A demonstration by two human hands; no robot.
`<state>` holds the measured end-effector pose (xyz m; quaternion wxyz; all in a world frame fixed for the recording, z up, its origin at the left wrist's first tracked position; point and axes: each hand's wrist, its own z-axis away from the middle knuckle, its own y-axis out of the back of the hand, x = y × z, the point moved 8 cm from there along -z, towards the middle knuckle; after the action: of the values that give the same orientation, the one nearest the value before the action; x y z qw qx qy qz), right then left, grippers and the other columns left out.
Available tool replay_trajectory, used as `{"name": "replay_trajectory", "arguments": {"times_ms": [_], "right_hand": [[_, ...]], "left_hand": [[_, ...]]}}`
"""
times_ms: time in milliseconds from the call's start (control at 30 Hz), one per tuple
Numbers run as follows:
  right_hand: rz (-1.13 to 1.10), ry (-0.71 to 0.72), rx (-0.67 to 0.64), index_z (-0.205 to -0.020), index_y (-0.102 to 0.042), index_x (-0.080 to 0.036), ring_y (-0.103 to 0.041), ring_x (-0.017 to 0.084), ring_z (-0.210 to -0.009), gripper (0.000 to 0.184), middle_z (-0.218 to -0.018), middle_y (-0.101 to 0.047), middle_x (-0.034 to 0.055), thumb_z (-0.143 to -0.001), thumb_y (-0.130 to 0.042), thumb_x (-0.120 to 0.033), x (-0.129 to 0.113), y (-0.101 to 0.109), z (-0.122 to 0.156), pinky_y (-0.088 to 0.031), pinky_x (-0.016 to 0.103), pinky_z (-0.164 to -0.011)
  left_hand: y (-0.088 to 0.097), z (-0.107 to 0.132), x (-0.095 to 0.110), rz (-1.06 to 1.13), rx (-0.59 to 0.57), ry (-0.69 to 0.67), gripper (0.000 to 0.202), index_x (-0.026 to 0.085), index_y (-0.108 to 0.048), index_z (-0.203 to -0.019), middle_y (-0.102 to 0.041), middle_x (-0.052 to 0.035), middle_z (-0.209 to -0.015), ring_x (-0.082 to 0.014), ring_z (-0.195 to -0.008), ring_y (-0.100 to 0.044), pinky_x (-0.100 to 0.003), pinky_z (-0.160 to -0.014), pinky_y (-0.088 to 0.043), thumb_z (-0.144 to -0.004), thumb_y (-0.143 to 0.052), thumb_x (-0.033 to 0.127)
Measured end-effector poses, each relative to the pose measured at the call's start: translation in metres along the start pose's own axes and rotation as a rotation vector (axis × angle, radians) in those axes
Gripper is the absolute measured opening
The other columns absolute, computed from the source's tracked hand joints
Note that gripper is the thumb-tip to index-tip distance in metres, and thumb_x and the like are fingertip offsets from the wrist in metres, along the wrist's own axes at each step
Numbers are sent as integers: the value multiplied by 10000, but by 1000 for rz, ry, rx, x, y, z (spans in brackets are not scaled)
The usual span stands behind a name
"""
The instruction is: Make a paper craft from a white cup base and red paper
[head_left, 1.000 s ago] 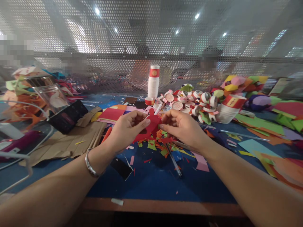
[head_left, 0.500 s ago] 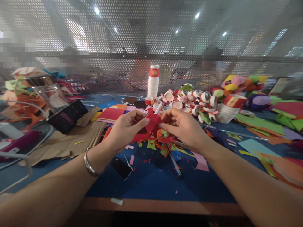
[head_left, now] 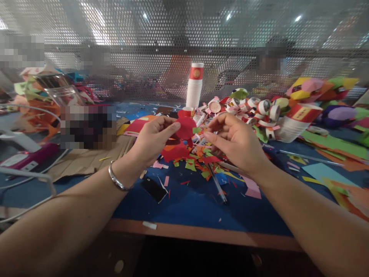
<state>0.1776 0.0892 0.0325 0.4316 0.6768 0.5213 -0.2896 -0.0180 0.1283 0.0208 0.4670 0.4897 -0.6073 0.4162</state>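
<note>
My left hand [head_left: 157, 144], with a silver bangle on the wrist, pinches a red paper cutout [head_left: 186, 127] between thumb and fingers. The cutout has a round body with small lobes and hangs above the table. Just to its right is my right hand [head_left: 235, 142], its fingers curled and the thumb apart from the index finger, with nothing visible between them. Below both hands lie red paper [head_left: 175, 153] and many green and orange paper scraps [head_left: 190, 164]. A clear pen [head_left: 217, 184] rests on the blue tabletop beneath my right hand.
A stack of white paper cups [head_left: 194, 90] stands behind the cutout. Right of it are a heap of paper-ring crafts [head_left: 230, 107] and a tilted cup stack [head_left: 295, 127]. Cardboard [head_left: 98, 161] and white cables [head_left: 25, 173] lie left. A perforated metal screen [head_left: 161, 34] rises behind.
My right hand has drawn away to the right from the red cutout, leaving a gap. The cutout stays in my left hand. The whole view has shifted slightly.
</note>
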Motion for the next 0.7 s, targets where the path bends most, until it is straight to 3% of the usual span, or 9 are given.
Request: {"name": "replay_trajectory", "arguments": {"times_ms": [133, 300, 433, 700], "right_hand": [[71, 63, 10, -998, -592, -223, -564, 114, -598, 196, -879, -647, 2, -880, -735, -288, -7, -5, 6, -472, 305, -566], [317, 145, -346, -885, -669, -190, -580, 135, -651, 25, -774, -658, 0, -907, -677, -198, -10, -48, 20, -462, 306, -640], [566, 251, -529, -950, -696, -160, -640, 213, -882, 58, -961, -696, 73, -909, -657, -149, -10, -75, 30, -474, 350, -785], [877, 268, -584, -1057, -728, -132, -649, 289, -1047, 215, -1090, -711, 141, -977, -654, -318, -5, -97, 30, -480, 381, -864]], "left_hand": [[14, -7, -3, 67, 116, 48, 102, 163, -664, -845, -673, -21, -787, -119, -636, -652, -292, -651, -602, -946, -654, 154], [20, -11, -9, 150, 153, 80, 114, 156, -659, -844, -666, -14, -790, -117, -639, -652, -292, -655, -603, -956, -638, 151], [18, -12, -10, 147, 143, 82, 99, 159, -651, -849, -693, -27, -810, -130, -653, -671, -300, -655, -607, -947, -649, 152], [16, -12, -9, 133, 123, 58, 90, 169, -634, -843, -690, -16, -795, -141, -651, -681, -305, -651, -605, -927, -665, 158]]}}
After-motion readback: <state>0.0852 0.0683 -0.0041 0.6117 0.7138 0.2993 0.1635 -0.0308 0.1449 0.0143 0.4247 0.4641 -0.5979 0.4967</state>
